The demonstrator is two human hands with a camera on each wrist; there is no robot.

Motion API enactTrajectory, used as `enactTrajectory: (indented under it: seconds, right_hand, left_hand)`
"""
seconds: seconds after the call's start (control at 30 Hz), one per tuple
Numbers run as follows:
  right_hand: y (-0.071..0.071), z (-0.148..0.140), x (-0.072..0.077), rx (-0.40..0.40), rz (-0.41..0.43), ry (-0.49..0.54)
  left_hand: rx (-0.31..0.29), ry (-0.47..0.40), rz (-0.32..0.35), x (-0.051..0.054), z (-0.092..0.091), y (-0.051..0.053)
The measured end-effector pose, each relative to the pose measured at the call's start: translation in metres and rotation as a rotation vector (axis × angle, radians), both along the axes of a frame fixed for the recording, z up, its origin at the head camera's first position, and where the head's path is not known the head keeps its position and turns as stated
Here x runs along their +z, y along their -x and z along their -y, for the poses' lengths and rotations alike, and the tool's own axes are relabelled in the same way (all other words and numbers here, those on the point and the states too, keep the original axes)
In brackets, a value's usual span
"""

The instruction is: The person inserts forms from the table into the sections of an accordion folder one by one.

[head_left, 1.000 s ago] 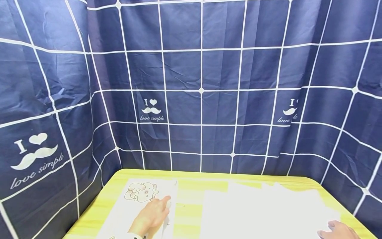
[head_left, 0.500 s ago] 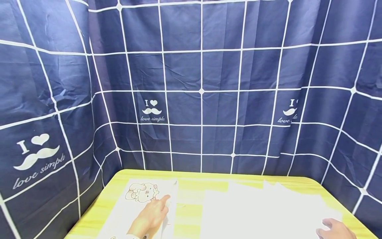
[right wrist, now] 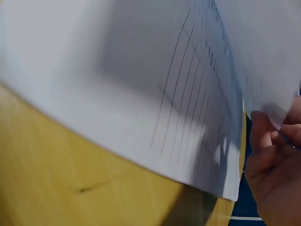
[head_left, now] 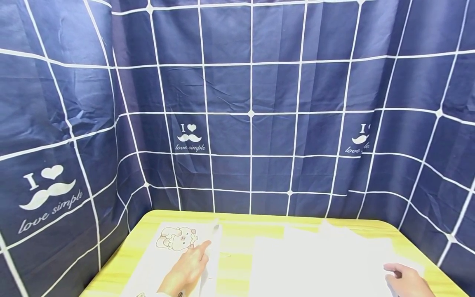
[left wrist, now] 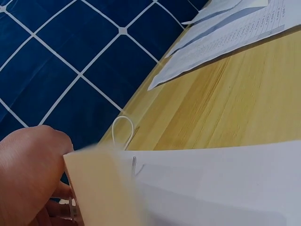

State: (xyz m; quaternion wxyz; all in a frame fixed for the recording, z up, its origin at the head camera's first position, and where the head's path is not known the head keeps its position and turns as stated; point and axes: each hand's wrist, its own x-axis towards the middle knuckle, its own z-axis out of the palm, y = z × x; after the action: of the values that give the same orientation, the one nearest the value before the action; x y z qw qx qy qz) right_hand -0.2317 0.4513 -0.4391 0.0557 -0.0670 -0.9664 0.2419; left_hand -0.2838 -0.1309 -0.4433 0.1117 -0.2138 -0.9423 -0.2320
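At the left of the head view, my left hand [head_left: 187,266] lies over white sheets [head_left: 146,268] printed with a cartoon animal drawing [head_left: 177,238]. Its index finger stretches forward near the sheets' right edge. In the left wrist view, a blurred beige panel [left wrist: 101,188] stands against this hand, with other fingers bent behind its edge; whether they grip it is unclear. My right hand [right wrist: 277,155] pinches the corner of a sheet of paper [right wrist: 270,52] in the right wrist view. Below that sheet lies a page with ruled lines [right wrist: 181,108].
Several overlapping white papers [head_left: 319,264] cover the right of the yellow wood-grain table [head_left: 233,268]. A thin white loop [left wrist: 123,129] sticks up beyond the paper edge in the left wrist view. Dark blue gridded curtain [head_left: 230,136] hangs behind and at both sides.
My right hand has moved leftward and slightly farther from me, and the outline of the papers beside it has shifted. The left hand has barely moved.
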Motion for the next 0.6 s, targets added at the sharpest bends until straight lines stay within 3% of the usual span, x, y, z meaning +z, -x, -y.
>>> enactTrajectory:
  seconds: [0.33,0.6]
  right_hand:
    - [0.0041,0.0096,0.0025,0.036,-0.067,-0.027]
    - [0.0035,0.0118,0.0023,0.031,-0.126,-0.033]
  left_hand:
    - [0.031,-0.031,0.026,0.0020,0.0008,0.0001]
    - [0.038,-0.074,-0.039,0.0067,0.0019,-0.0025]
